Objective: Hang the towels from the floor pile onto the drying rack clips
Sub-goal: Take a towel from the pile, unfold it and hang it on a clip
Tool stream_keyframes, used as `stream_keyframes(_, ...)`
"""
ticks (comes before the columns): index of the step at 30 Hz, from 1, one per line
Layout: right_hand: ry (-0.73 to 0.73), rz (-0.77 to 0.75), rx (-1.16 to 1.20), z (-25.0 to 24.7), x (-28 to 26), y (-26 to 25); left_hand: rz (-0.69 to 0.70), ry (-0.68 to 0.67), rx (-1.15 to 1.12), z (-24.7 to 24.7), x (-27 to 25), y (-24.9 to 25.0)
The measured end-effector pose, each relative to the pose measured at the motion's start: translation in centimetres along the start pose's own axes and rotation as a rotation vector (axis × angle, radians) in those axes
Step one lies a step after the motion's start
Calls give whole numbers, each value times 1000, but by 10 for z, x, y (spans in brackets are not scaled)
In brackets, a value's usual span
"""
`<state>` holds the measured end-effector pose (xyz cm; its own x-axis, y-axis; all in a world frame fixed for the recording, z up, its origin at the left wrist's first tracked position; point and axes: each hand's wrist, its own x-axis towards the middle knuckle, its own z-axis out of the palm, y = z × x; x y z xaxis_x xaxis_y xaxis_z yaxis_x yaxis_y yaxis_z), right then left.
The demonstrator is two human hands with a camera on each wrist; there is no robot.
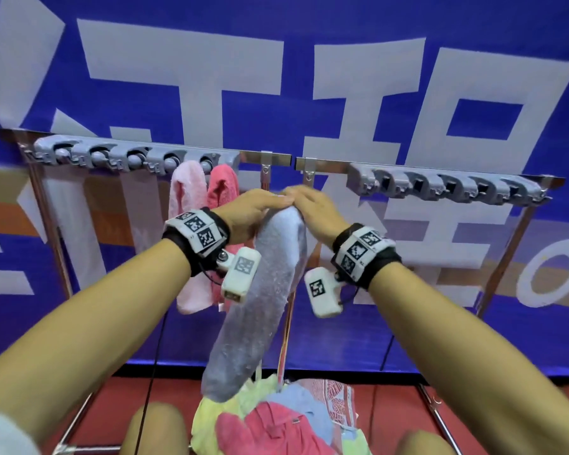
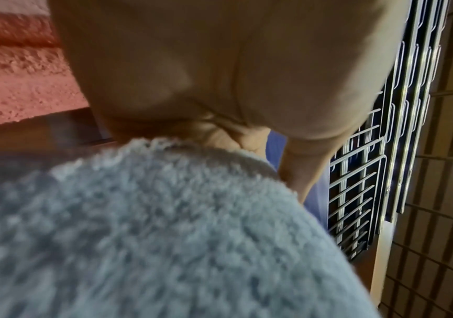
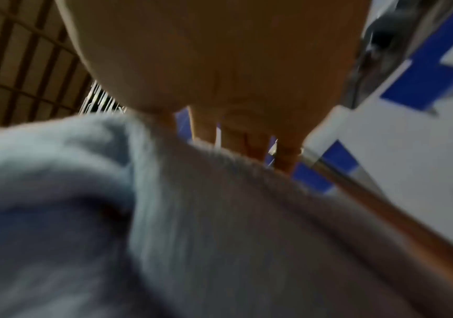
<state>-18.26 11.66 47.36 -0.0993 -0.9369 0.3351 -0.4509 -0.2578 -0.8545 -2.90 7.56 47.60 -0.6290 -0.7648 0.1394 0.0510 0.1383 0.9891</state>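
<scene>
A fluffy light grey-blue towel [image 1: 260,297] hangs long from both hands in the head view. My left hand [image 1: 257,208] and my right hand [image 1: 309,205] grip its top end together, in front of the gap between the two clip bars. The towel fills the left wrist view [image 2: 165,236] and the right wrist view [image 3: 219,236], blurred. A pale pink towel [image 1: 188,231] and a darker pink towel [image 1: 222,188] hang from the right end of the left grey clip bar [image 1: 135,156]. The right clip bar [image 1: 447,187] holds nothing. The floor pile [image 1: 276,418] lies below.
The metal rack frame [image 1: 276,157] stands against a blue banner with large white characters. Its legs [image 1: 496,257] run down to the red floor [image 1: 391,408]. My knees show at the bottom edge. Wire grilles [image 2: 355,193] appear in the left wrist view.
</scene>
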Motion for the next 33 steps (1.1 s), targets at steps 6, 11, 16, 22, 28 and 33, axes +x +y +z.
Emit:
stream_keyframes(6, -270, 247, 478, 18, -10, -8, -52, -26, 46, -21, -16, 4)
stream_keyframes(11, -213, 134, 402, 15, 3, -15, -71, -13, 29, -34, -22, -2)
stream_keyframes(16, 101, 167, 509, -21, 19, -4, -94, 14, -43, -47, -27, -4)
stream_keyframes(22, -201, 169, 307, 2, 3, -5, -68, 18, -44, -34, -23, 8)
stream_keyframes(28, -333, 273, 440, 45, -2, -24, -87, 23, -18, -48, -32, 7)
stream_keyframes(33, -452, 303, 598, 66, 7, -32, -53, 84, -96, -78, -49, 4)
